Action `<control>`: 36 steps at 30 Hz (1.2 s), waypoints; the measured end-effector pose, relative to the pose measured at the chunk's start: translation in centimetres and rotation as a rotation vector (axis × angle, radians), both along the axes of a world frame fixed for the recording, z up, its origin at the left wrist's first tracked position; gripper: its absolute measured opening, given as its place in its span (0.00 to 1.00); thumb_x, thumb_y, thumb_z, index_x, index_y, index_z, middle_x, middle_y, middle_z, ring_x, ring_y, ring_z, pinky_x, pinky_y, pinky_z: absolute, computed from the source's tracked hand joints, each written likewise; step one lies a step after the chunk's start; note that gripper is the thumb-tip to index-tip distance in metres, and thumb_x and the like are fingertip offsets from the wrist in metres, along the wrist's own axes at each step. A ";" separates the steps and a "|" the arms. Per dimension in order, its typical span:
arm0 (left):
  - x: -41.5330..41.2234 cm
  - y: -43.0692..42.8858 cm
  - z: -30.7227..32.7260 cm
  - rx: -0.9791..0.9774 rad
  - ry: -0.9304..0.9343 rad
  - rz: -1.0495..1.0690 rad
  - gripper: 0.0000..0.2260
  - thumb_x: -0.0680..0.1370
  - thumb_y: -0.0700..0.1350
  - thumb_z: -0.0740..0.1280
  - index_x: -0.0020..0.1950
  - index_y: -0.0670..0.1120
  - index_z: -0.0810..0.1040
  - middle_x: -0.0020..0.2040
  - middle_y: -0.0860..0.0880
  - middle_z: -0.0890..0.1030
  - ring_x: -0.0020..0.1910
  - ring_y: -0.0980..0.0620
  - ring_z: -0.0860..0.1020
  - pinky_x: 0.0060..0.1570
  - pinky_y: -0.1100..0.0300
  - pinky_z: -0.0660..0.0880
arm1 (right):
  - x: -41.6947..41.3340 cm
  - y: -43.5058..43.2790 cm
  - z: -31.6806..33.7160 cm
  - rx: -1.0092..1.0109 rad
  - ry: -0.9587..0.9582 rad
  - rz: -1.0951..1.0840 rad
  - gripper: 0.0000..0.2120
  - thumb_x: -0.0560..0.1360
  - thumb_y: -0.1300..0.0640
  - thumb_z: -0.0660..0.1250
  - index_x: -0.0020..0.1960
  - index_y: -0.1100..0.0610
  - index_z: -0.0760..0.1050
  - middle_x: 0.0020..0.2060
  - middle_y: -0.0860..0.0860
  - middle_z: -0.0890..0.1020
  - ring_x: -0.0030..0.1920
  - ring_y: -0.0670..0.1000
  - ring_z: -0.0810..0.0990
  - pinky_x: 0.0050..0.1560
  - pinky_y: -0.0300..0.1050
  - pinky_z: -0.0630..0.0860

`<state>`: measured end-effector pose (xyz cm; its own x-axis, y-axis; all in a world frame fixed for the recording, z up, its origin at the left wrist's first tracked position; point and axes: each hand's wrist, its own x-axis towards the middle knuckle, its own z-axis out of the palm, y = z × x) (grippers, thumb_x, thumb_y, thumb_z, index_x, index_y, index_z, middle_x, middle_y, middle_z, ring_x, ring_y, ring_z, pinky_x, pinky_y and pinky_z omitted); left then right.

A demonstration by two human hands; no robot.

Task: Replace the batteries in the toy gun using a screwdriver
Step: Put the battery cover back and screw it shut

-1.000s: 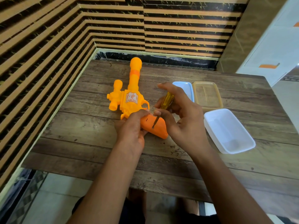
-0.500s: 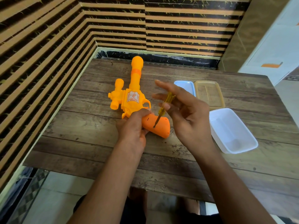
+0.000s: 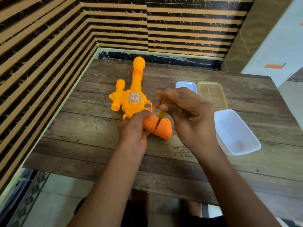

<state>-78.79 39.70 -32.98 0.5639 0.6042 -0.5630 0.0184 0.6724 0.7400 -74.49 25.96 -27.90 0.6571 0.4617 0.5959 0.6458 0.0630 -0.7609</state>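
Two hands are at work on the worktop (image 3: 82, 136) in your head view. The toy gun (image 3: 134, 102) lies flat on the wood, its barrel pointing away from you toward the striped wall and its darker orange grip (image 3: 162, 130) nearest you.

Your left hand (image 3: 134, 130) holds the gun down where the body meets the grip, with its fingers (image 3: 142, 114) curled over that spot.

Your right hand (image 3: 188, 115) pinches the yellow-handled screwdriver (image 3: 162, 114), its fingertips bent around the handle. The tool is tilted, handle up and away from you. Its tip touches the upper face of the grip at a small dark spot. Whether that spot is a screw is too small to tell.

Off to your right, an open white tub (image 3: 237, 141) sits on the worktop near your right hand. Beyond it, a pale blue lid (image 3: 186, 85) and a translucent beige tray (image 3: 213, 94) lie just beside each other. Your right hand covers the near edge of the blue one.
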 end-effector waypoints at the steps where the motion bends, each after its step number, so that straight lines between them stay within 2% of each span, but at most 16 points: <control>1: 0.0 0.0 0.0 0.003 -0.003 -0.003 0.30 0.64 0.39 0.79 0.67 0.42 0.81 0.60 0.40 0.86 0.54 0.42 0.86 0.42 0.48 0.85 | 0.0 0.0 0.0 0.000 -0.017 -0.022 0.13 0.77 0.73 0.71 0.59 0.64 0.84 0.49 0.54 0.85 0.52 0.50 0.85 0.51 0.47 0.81; 4: -0.1 0.1 -0.3 -0.001 0.001 0.003 0.23 0.71 0.34 0.76 0.66 0.42 0.81 0.60 0.40 0.86 0.50 0.45 0.86 0.41 0.49 0.84 | 0.0 -0.1 0.1 0.013 -0.021 -0.021 0.09 0.79 0.67 0.72 0.59 0.64 0.84 0.49 0.53 0.85 0.53 0.48 0.84 0.52 0.43 0.79; 8: 0.0 0.1 -0.3 -0.010 0.008 0.003 0.23 0.71 0.34 0.76 0.66 0.42 0.81 0.60 0.40 0.86 0.55 0.41 0.86 0.40 0.49 0.84 | 0.0 -0.4 0.4 -0.002 0.060 0.087 0.16 0.77 0.76 0.66 0.62 0.66 0.82 0.57 0.56 0.86 0.60 0.50 0.85 0.60 0.50 0.81; 11: 0.0 0.1 -0.3 -0.008 0.020 0.011 0.24 0.71 0.34 0.77 0.66 0.42 0.81 0.59 0.40 0.86 0.57 0.40 0.86 0.40 0.47 0.85 | 0.2 -0.3 0.4 -0.019 0.057 0.053 0.15 0.76 0.75 0.70 0.60 0.63 0.83 0.50 0.54 0.86 0.51 0.48 0.86 0.50 0.49 0.83; 13: -0.1 0.1 -0.2 -0.003 0.011 0.003 0.23 0.71 0.34 0.76 0.66 0.42 0.81 0.59 0.40 0.86 0.57 0.41 0.86 0.47 0.43 0.86 | 0.3 -0.2 0.3 -0.043 0.042 0.003 0.12 0.75 0.68 0.75 0.58 0.61 0.85 0.44 0.52 0.84 0.44 0.44 0.82 0.42 0.42 0.77; 15: -0.2 0.0 -0.1 -0.005 -0.002 -0.006 0.23 0.72 0.34 0.76 0.66 0.42 0.81 0.59 0.41 0.86 0.56 0.42 0.86 0.49 0.42 0.85 | 0.3 -0.2 0.3 -0.050 0.031 -0.006 0.10 0.76 0.64 0.75 0.58 0.60 0.85 0.43 0.49 0.81 0.42 0.42 0.79 0.42 0.37 0.72; 16: -0.2 0.0 -0.1 -0.006 -0.001 -0.003 0.23 0.71 0.34 0.76 0.66 0.42 0.81 0.59 0.41 0.86 0.54 0.43 0.87 0.48 0.44 0.86 | 0.3 -0.2 0.4 -0.044 0.041 0.019 0.09 0.78 0.64 0.74 0.58 0.61 0.84 0.44 0.49 0.82 0.44 0.44 0.80 0.43 0.39 0.74; 18: -0.1 -0.1 0.0 -0.007 -0.007 0.000 0.27 0.67 0.36 0.78 0.66 0.41 0.81 0.58 0.40 0.86 0.52 0.43 0.87 0.45 0.46 0.85 | 0.2 -0.3 0.5 -0.036 0.063 0.084 0.09 0.80 0.66 0.70 0.59 0.63 0.83 0.50 0.51 0.85 0.52 0.49 0.84 0.50 0.51 0.80; 20: 0.0 -0.1 0.1 0.007 -0.013 -0.015 0.33 0.61 0.39 0.78 0.67 0.41 0.81 0.59 0.39 0.86 0.56 0.40 0.86 0.46 0.44 0.85 | 0.3 -0.4 0.5 -0.031 0.078 0.110 0.11 0.79 0.70 0.69 0.59 0.63 0.83 0.52 0.53 0.86 0.55 0.52 0.85 0.54 0.58 0.81; 22: -0.1 -0.1 0.1 0.023 -0.004 -0.008 0.35 0.60 0.41 0.78 0.67 0.41 0.80 0.60 0.41 0.86 0.58 0.41 0.86 0.49 0.42 0.85 | 0.3 -0.3 0.4 -0.030 0.072 0.055 0.12 0.78 0.71 0.70 0.59 0.61 0.83 0.48 0.54 0.86 0.52 0.50 0.86 0.51 0.53 0.82; 25: 0.0 0.1 -0.1 0.034 0.010 -0.020 0.30 0.64 0.39 0.78 0.67 0.42 0.81 0.59 0.42 0.87 0.56 0.43 0.86 0.49 0.41 0.85 | 0.4 -0.1 0.2 -0.049 0.008 -0.063 0.12 0.76 0.66 0.74 0.59 0.60 0.84 0.44 0.52 0.84 0.45 0.44 0.83 0.46 0.37 0.77; 28: 0.0 0.2 -0.3 0.012 0.010 -0.006 0.23 0.71 0.35 0.76 0.65 0.42 0.81 0.58 0.40 0.86 0.56 0.41 0.86 0.47 0.44 0.85 | 0.3 -0.1 0.3 -0.042 -0.012 -0.053 0.11 0.78 0.63 0.73 0.60 0.60 0.84 0.45 0.50 0.82 0.46 0.46 0.82 0.46 0.41 0.78; 31: -0.1 0.0 0.0 0.022 0.002 -0.024 0.31 0.63 0.39 0.80 0.67 0.41 0.81 0.59 0.40 0.86 0.57 0.40 0.86 0.46 0.45 0.85 | 0.3 -0.3 0.5 -0.062 0.039 0.044 0.15 0.78 0.72 0.69 0.62 0.61 0.82 0.54 0.51 0.84 0.55 0.49 0.85 0.53 0.49 0.82; 33: 0.0 0.0 0.0 0.023 0.001 -0.025 0.32 0.63 0.39 0.79 0.67 0.41 0.81 0.60 0.39 0.86 0.56 0.40 0.86 0.45 0.45 0.85 | 0.5 -0.4 0.4 -0.071 0.067 0.036 0.16 0.77 0.74 0.69 0.60 0.60 0.82 0.52 0.52 0.85 0.53 0.51 0.86 0.50 0.53 0.83; 34: 0.0 0.1 -0.2 0.021 0.009 -0.010 0.28 0.66 0.37 0.78 0.67 0.41 0.81 0.60 0.39 0.86 0.53 0.42 0.87 0.43 0.47 0.85 | 0.6 -0.4 0.4 -0.071 0.063 0.003 0.15 0.76 0.72 0.71 0.59 0.59 0.83 0.49 0.52 0.85 0.50 0.50 0.85 0.47 0.53 0.82; 36: 0.1 0.2 -0.4 0.010 0.020 0.000 0.23 0.71 0.35 0.76 0.66 0.41 0.81 0.59 0.40 0.86 0.46 0.46 0.86 0.39 0.50 0.85 | 0.7 -0.2 0.3 -0.078 0.024 -0.076 0.13 0.75 0.68 0.75 0.58 0.60 0.84 0.45 0.52 0.83 0.45 0.46 0.82 0.41 0.44 0.79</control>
<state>-78.69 39.93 -33.39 0.5530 0.6099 -0.5677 0.0331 0.6647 0.7463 -73.83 25.71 -27.60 0.7054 0.4547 0.5437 0.6282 -0.0458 -0.7767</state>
